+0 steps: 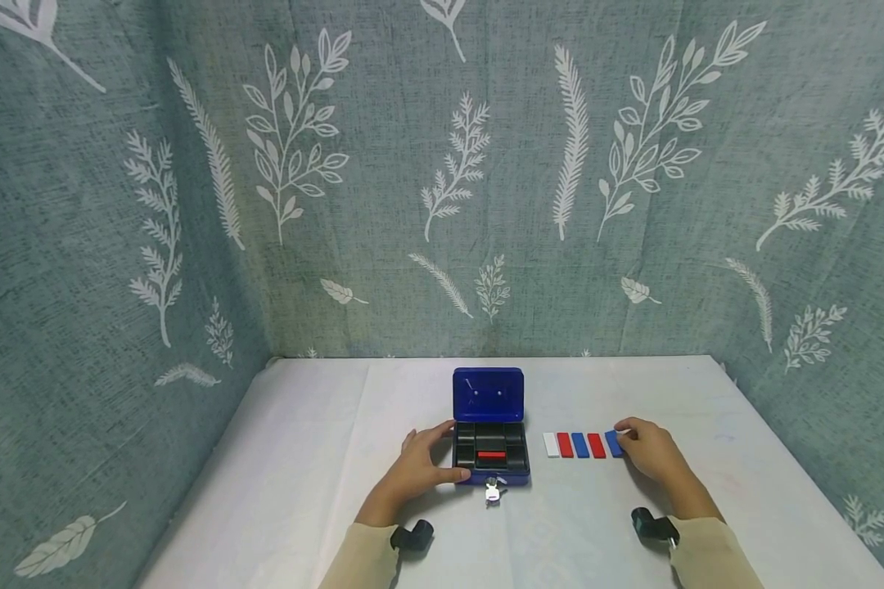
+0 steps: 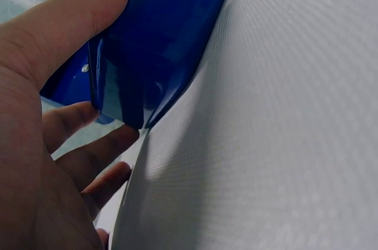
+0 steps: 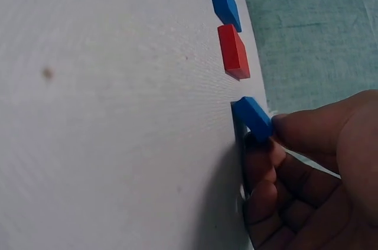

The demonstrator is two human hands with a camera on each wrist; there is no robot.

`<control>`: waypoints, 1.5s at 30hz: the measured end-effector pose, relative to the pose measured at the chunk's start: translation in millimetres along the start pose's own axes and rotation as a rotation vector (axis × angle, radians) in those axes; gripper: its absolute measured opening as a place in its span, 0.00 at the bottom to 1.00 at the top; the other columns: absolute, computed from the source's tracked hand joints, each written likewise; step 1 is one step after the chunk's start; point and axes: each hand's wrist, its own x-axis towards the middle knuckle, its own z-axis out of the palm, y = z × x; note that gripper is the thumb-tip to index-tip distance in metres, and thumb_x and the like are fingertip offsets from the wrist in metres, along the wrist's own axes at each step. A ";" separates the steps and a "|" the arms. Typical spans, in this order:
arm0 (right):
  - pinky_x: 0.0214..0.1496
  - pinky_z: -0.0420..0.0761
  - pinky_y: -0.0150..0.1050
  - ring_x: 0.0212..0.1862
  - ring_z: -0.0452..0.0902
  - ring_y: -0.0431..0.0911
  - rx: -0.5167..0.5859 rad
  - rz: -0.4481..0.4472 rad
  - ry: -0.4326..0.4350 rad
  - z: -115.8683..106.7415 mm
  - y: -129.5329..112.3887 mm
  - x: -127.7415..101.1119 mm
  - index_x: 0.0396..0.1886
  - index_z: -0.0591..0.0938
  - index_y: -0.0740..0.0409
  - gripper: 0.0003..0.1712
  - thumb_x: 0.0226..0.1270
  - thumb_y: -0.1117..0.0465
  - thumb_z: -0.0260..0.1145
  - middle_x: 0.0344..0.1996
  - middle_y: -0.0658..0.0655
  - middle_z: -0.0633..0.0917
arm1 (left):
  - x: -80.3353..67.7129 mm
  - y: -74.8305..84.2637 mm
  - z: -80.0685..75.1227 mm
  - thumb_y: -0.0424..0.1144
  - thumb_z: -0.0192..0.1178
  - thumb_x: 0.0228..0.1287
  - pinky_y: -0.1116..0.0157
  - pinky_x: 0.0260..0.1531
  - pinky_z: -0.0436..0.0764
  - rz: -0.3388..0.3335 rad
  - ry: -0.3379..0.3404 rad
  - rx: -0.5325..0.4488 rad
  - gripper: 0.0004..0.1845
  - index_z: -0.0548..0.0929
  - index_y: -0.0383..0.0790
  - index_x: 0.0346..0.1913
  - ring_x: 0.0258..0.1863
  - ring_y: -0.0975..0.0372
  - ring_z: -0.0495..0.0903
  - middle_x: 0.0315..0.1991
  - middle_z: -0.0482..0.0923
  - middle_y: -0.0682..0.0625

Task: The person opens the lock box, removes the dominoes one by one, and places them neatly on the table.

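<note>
A small blue cash box (image 1: 489,438) stands open on the white table, lid up, with a red block (image 1: 491,456) in its black tray and a key (image 1: 492,489) in the front lock. My left hand (image 1: 421,466) grips the box's left side, thumb at the front corner (image 2: 71,19). To the right lies a row of flat blocks: white (image 1: 551,444), red (image 1: 565,444), blue (image 1: 579,444), red (image 1: 596,445), blue (image 1: 614,442). My right hand (image 1: 651,448) pinches the rightmost blue block (image 3: 253,117) between thumb and fingers, lifting one end off the table.
The table (image 1: 317,458) is covered with a white cloth. Teal leaf-print fabric (image 1: 442,180) hangs behind and at both sides. Black wrist mounts (image 1: 412,536) sit on both forearms.
</note>
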 end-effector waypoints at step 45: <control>0.47 0.79 0.54 0.39 0.74 0.53 -0.040 0.058 0.006 1.9 -10.7 -0.2 0.52 0.78 0.69 0.20 0.63 0.63 0.69 0.35 0.60 0.80 | 1.1 1.5 0.6 0.64 0.72 0.44 0.46 0.72 0.39 -0.025 -0.001 0.010 0.52 0.67 0.46 0.71 0.69 0.52 0.63 0.64 0.73 0.50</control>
